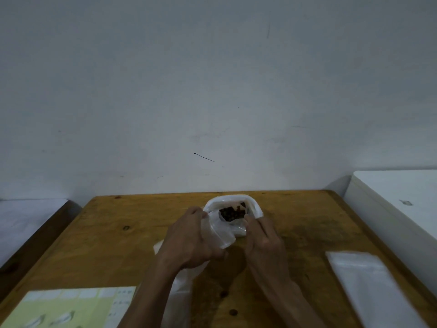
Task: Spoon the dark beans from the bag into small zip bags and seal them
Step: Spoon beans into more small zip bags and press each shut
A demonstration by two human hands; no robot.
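Opening step: left hand [189, 235] and right hand [262, 240] pinching white plastic bag [233, 204] mouth apart, exposing dark beans [230, 213]. Next: a spoon, none visible.

A plain indoor room, kind unclear; a worn wooden tabletop [123, 237] stands against a bare, scuffed white wall [212, 91]; white furniture [397, 197] flanks it on the right; a printed sheet [71, 306] lies on it.
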